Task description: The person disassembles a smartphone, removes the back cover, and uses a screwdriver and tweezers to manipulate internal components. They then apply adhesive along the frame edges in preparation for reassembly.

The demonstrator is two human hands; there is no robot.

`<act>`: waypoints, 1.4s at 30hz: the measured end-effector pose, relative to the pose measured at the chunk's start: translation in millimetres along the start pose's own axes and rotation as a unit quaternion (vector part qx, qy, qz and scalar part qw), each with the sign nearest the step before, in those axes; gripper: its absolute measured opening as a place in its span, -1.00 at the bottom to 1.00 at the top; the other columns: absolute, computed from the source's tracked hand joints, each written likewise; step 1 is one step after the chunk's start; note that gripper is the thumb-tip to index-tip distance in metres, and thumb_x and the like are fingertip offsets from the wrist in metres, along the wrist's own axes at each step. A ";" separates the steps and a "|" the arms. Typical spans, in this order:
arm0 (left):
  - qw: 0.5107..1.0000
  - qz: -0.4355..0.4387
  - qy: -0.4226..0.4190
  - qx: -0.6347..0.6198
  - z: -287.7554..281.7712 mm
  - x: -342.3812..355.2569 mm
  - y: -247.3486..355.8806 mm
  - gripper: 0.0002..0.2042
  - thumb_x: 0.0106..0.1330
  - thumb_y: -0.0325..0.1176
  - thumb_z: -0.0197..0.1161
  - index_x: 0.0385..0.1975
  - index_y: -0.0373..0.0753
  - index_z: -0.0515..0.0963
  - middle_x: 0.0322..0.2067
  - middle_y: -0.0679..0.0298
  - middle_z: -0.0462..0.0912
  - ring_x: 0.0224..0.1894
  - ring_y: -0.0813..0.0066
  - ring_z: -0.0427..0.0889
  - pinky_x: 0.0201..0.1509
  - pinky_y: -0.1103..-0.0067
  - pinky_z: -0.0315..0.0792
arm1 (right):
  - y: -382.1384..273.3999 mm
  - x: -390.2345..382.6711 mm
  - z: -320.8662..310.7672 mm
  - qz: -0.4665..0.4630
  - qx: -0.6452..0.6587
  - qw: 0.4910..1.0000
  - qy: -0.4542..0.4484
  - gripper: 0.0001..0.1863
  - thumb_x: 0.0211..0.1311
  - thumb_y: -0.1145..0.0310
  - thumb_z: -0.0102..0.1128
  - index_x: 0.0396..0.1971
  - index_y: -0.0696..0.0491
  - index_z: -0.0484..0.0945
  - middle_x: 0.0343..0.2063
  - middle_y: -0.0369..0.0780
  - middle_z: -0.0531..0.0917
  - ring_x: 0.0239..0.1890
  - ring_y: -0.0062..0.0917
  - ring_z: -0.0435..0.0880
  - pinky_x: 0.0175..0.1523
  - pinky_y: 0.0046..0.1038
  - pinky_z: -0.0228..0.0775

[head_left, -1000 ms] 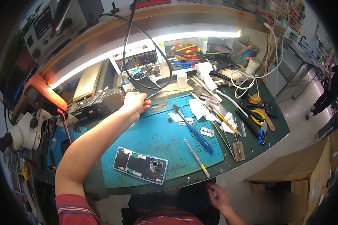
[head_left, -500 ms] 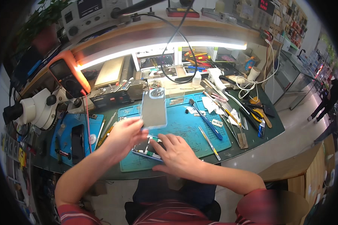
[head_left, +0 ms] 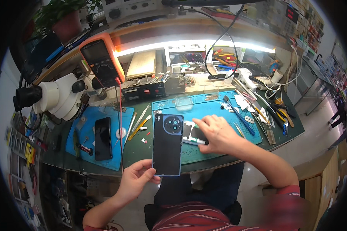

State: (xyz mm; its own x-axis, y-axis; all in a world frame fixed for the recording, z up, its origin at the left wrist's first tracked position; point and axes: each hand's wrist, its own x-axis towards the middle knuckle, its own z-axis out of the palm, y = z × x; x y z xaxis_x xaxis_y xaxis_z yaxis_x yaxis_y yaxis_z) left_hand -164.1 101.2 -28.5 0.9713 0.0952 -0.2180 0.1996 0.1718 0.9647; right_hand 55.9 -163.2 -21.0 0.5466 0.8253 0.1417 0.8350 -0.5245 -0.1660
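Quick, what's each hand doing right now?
Left hand: closed, holding the dark back cover near its bottom corner.
Right hand: curled over the opened phone; can't tell if it's gripping.

The back cover [head_left: 167, 154] looks matt — the dark phone [head_left: 103, 138] glossy, the board [head_left: 141, 64] wooden.

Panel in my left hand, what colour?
The panel is black with blue edges; see the head view.

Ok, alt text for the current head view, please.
A person's left hand holds a black, blue-edged phone back cover, while the right hand is at an opened phone over a blue mat. Another phone lies on a smaller mat to the left.
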 end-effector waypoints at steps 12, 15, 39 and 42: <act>0.994 -0.049 -0.094 -0.023 14.8 -2.2 -13.5 -0.64 0.51 -0.52 0.26 0.24 -0.43 0.46 -0.13 0.16 0.68 -0.12 0.30 0.80 -0.01 0.43 0.74 | -61.2 -31.6 -4.6 0.149 0.672 0.719 -0.092 -0.53 0.49 0.26 0.28 0.23 0.22 0.45 -0.16 -0.22 0.74 -0.15 -0.58 0.71 -0.10 -0.44 0.63; 0.991 -0.017 -0.114 0.069 14.7 -6.3 -9.3 -0.75 0.48 -0.55 0.29 0.10 -0.44 0.59 -0.14 0.19 0.71 -0.22 0.43 0.80 -0.12 0.54 0.72 | -71.1 -41.3 11.6 0.165 0.673 0.720 -0.049 -0.54 0.47 0.36 0.25 0.27 0.20 0.44 -0.15 -0.25 0.73 -0.16 -0.65 0.69 -0.10 -0.50 0.61; 0.993 -0.023 0.013 0.117 1.5 15.2 13.7 -0.85 0.55 -0.46 0.19 -0.05 -0.41 0.57 -0.33 0.22 0.69 -0.39 0.60 0.70 -0.50 0.66 0.59 | -112.2 -64.7 21.5 0.031 0.495 0.868 -0.006 -0.45 0.22 0.52 0.28 0.25 0.11 0.50 -0.51 -0.15 0.62 -0.52 -0.40 0.65 -0.39 -0.37 0.51; 0.992 -0.029 0.018 0.118 4.6 18.1 16.0 -0.87 0.54 -0.47 0.21 -0.08 -0.40 0.57 -0.35 0.22 0.69 -0.42 0.61 0.70 -0.50 0.67 0.58 | -115.9 -63.4 26.9 -0.030 0.445 0.892 0.074 -0.36 0.15 0.59 0.26 0.31 0.15 0.44 -0.43 -0.12 0.65 -0.45 -0.25 0.71 -0.34 -0.29 0.59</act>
State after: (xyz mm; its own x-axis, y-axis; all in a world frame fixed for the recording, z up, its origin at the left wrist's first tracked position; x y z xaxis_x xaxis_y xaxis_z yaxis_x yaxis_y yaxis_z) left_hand -142.8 101.2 -16.3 0.9528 0.1276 -0.2755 0.2843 -0.0561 0.9571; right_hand -77.3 -149.1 -37.0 0.5590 0.7758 0.2927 0.5181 -0.0513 -0.8538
